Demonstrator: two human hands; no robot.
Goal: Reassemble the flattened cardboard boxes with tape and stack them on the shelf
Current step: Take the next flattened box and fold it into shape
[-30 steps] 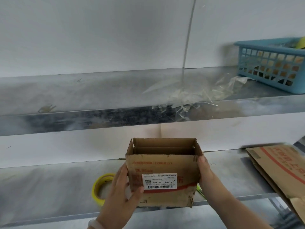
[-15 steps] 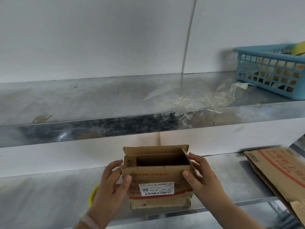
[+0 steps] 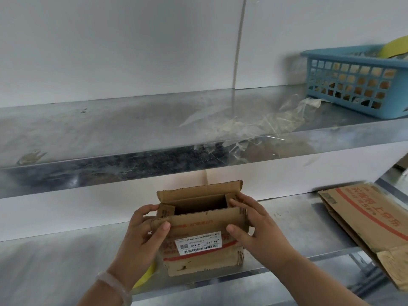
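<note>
I see the small cardboard box upright on the lower shelf, top open. The left hand and right hand grip its sides, thumbs on the front. A flattened box lies at four o'clock and a blue basket at two.

2 galvanised metal shelves: 1 upper shelf running from 9 to 3 o'clock, 1 lower shelf across 6. 2 boxes: 1 small brown cardboard box standing open at 6 o'clock, 1 flattened brown cardboard box with red print at 4. 1 blue plastic lattice basket at 2 o'clock. 1 heap of clear plastic film, nearer the centre, also toward 2. 1 yellow tape roll, mostly hidden, at 7. 2 hands: left hand at 7, right hand at 5.
</note>
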